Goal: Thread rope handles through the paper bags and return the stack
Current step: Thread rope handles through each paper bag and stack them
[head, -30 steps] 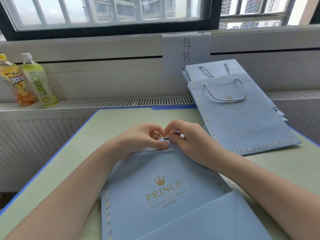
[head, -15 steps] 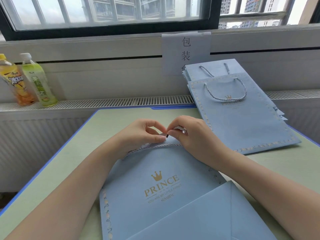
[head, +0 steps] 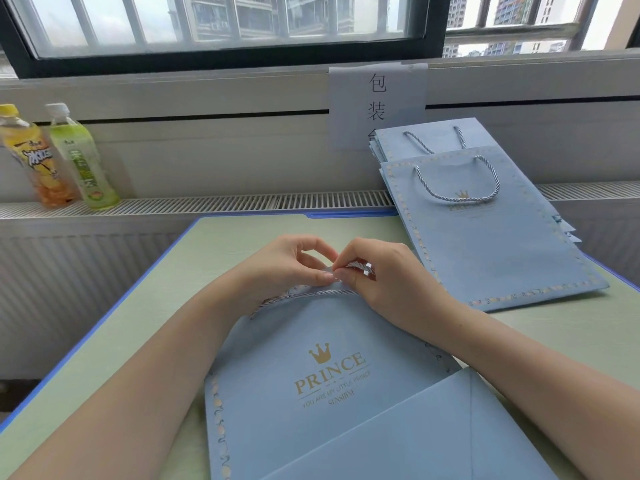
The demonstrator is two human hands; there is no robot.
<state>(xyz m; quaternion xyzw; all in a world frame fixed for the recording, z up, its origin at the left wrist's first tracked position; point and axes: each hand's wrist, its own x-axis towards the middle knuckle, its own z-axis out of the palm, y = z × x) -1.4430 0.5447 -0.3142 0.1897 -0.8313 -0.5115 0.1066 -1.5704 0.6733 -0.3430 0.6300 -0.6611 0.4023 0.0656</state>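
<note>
Pale green bench (head: pixel 145 306) under a barred window (head: pixel 221 26); left hand (head: pixel 294 268) and right hand (head: pixel 384 271) pinch a twisted grey-white rope (head: pixel 311 295) at a flat light-blue paper bag's (head: pixel 311 375) top edge.

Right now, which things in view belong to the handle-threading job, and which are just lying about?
Belongs to the job:
- blue bag lying flat on the table
- rope handle along its top edge
- left hand and right hand, pinching at that edge
- stack of finished bags

Lying about:
- yellow bottle
- green bottle
- paper sign
</note>
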